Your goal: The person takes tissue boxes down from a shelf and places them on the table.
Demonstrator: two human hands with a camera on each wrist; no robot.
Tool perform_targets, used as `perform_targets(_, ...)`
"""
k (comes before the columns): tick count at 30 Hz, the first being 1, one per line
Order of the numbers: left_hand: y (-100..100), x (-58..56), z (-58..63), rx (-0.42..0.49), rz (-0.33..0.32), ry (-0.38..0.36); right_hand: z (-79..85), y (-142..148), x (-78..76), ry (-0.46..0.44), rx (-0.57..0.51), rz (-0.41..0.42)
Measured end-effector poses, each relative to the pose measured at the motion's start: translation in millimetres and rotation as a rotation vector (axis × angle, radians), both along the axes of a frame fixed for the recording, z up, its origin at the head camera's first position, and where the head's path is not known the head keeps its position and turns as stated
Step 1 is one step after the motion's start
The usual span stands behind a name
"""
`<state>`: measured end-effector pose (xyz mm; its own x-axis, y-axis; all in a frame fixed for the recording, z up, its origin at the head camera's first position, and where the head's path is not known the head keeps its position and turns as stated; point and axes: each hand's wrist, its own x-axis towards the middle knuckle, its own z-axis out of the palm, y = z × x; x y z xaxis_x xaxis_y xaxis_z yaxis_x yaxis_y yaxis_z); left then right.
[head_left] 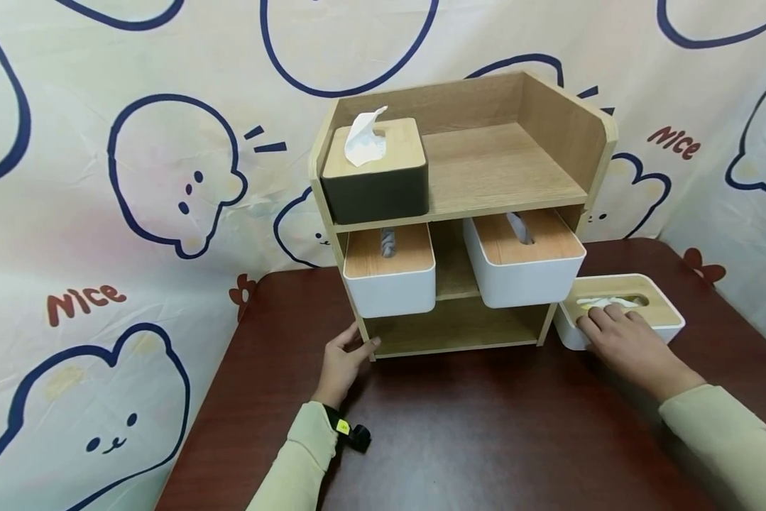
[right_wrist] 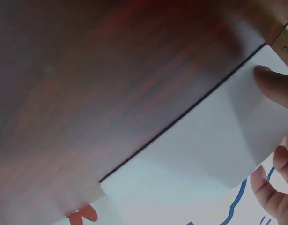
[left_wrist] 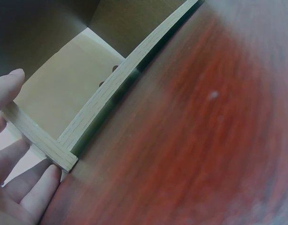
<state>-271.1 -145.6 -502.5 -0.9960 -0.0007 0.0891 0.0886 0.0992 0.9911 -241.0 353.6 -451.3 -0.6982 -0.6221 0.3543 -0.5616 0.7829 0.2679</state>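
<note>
A wooden desk shelf [head_left: 485,170] stands on the table. My left hand [head_left: 344,358] grips the lower front edge of its left side panel [left_wrist: 38,136], thumb on the inner face and fingers outside. To the right of the shelf sits a white tissue box [head_left: 664,328] with a wooden lid, a tissue in its slot. My right hand [head_left: 628,344] holds this box at its near left part, fingers over the lid. In the right wrist view the thumb [right_wrist: 275,86] lies against the white side wall.
A black tissue box [head_left: 376,195] with a wooden lid rests on the shelf's top left. Two white tissue boxes, one left [head_left: 392,294] and one right [head_left: 529,280], jut forward from the middle level. Behind the dark red table [head_left: 485,440] hangs a printed cloth [head_left: 184,298].
</note>
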Motion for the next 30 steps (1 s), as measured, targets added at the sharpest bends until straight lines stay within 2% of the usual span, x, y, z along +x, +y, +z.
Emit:
perform_targets(5,-1,1.6,-2.6,0.001,-0.010,-0.018,-1.4,-3,4.1,0.053,-0.034,0.042)
perform_targets(9,-1,2.9,1.5,-0.007,-0.023,-0.035,-2.3,-3,6.5,0.064,-0.040,0.034)
perform_targets(17,6,18.0,31.0,-0.020,-0.021,-0.008,2.8,-4,6.8,0.069,-0.026,0.017)
perform_targets(28,5,14.0,30.6,-0.024,-0.024,-0.007,3.8,-4,4.1,0.030,-0.007,-0.009)
perform_targets(30,4,12.3,27.1,-0.026,-0.025,-0.009,2.8,-3,4.7,0.028,-0.002,-0.014)
